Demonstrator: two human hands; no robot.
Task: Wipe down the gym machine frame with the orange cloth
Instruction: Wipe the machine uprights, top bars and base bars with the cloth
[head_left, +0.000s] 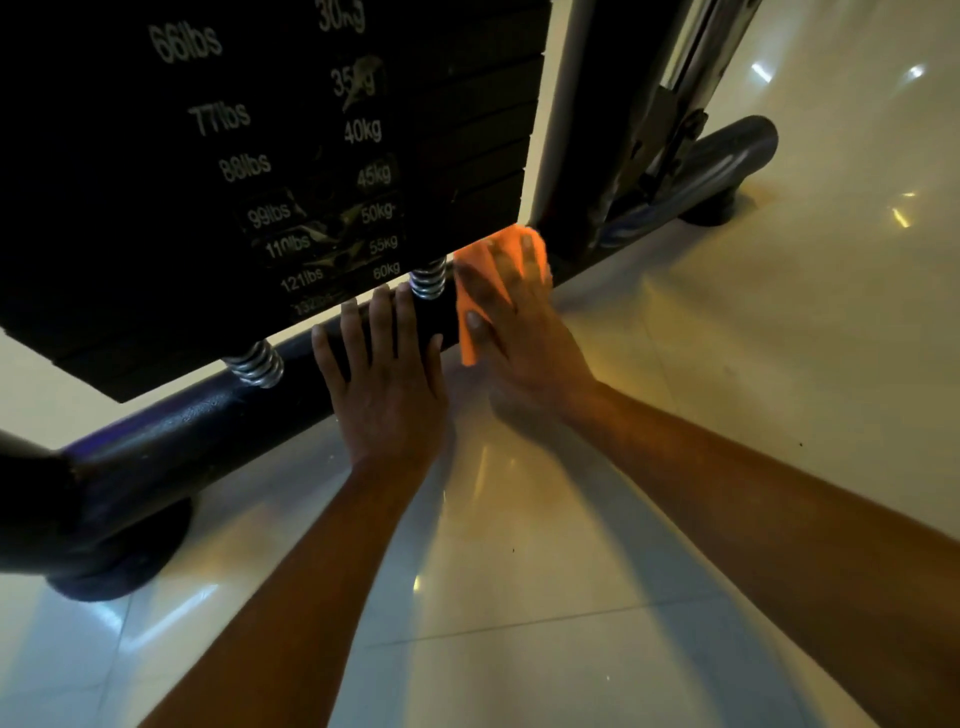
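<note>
The gym machine's dark base tube (197, 431) runs low across the floor from lower left to the centre. My left hand (387, 384) rests flat on the tube with its fingers straight. Just to the right, my right hand (511, 322) presses the orange cloth (470, 291) onto the tube with spread fingers, close to the grey upright post (553, 119). Most of the cloth lies hidden under that hand.
The black weight stack (249, 171) with white lbs and kg labels hangs over the tube on two metal springs (257, 364). A second base tube with a rubber foot (717, 161) lies at the right. A rubber foot (124, 556) stands at the left. Glossy tiled floor (519, 597) surrounds the machine.
</note>
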